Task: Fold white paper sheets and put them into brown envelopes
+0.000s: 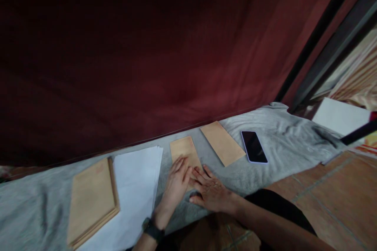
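My left hand (176, 184) lies flat with its fingers stretched out on a brown envelope (184, 150) on the grey cloth (282, 141). My right hand (209, 190) rests open beside it, fingertips on the same envelope's near right edge. A dark watch band sits on my left wrist. Neither hand grips anything. A second brown envelope (222, 142) lies just to the right, apart from both hands.
A stack of brown envelopes (91, 198) lies at the left beside a pile of white sheets (135, 184). A dark phone (253, 147) lies face up at the right. A dark red curtain (147, 47) hangs behind. Tiled floor (338, 200) is at the right.
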The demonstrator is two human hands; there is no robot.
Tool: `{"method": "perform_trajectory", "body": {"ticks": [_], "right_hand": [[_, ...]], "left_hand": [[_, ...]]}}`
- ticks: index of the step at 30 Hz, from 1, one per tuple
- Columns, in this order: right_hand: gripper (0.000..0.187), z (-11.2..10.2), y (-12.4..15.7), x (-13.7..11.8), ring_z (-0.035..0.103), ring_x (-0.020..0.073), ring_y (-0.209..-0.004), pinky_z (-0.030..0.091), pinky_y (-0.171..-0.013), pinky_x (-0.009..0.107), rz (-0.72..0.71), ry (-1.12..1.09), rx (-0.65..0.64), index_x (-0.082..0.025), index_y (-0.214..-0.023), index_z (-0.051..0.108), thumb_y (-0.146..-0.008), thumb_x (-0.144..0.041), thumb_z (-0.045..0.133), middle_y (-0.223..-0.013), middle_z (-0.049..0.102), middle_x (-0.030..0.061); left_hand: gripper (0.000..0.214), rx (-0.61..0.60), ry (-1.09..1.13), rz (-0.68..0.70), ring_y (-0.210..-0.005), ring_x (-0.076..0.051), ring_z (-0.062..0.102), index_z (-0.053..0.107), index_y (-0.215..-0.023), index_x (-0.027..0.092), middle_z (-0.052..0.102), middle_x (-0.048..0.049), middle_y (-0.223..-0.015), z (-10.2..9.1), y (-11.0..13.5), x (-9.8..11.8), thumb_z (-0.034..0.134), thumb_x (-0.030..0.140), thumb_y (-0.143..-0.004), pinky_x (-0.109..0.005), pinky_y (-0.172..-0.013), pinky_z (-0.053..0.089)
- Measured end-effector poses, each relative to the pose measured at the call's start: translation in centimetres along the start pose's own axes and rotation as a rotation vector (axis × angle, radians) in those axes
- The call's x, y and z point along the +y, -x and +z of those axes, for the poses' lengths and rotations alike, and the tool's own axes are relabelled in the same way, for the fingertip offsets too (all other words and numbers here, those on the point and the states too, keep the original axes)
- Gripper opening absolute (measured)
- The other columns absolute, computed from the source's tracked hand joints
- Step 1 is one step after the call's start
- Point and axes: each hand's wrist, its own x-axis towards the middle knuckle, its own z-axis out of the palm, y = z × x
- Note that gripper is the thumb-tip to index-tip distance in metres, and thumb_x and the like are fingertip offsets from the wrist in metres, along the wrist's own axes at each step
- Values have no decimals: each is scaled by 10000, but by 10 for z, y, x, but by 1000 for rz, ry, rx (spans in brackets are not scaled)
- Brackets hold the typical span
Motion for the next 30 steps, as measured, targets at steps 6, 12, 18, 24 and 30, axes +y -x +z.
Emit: {"method": "perform_trajectory", "body": {"ticks": [6,12,18,24,30], "right_hand": [[660,-8,-3,-1,228,285,-1508,124,-1237,518,21,-41,-82,-216,-1493,451,-980,-631,442,-1583,385,123],[706,-10,-1,0,237,299,-1504,127,-1227,534,25,-53,-115,-251,-1571,298,-989,-634,412,-1616,320,114],[686,-4,0,3,221,304,-1509,143,-1220,549,3,-28,-111,-269,-1577,273,-1000,-616,401,-1635,270,107],[687,-5,2,5,202,309,-1514,145,-1220,547,-10,1,-143,-235,-1575,284,-1005,-598,408,-1649,200,133],[722,-13,3,11,200,302,-1515,134,-1232,513,-13,-45,-231,-235,-1574,287,-981,-603,473,-1655,179,115]], "left_hand": [[608,-171,-204,143,-1510,-224,259,337,-1528,108,322,-140,-1617,35,-54,-7,272,444,-1025,-439,-1236,244],[618,-155,-313,114,-1515,-220,246,342,-1530,103,314,-135,-1620,41,-81,-12,221,444,-1028,-434,-1240,219],[617,-74,-370,48,-1530,-238,197,332,-1545,187,315,-73,-1627,46,-90,-12,228,493,-1020,-507,-1252,115],[615,-116,-351,38,-1537,-236,167,317,-1553,227,295,-37,-1637,47,-89,-14,214,512,-1017,-522,-1251,67],[569,-245,-308,102,-1536,-216,172,256,-1569,292,276,4,-1644,34,-70,-19,231,462,-1026,-510,-1249,101]]}}
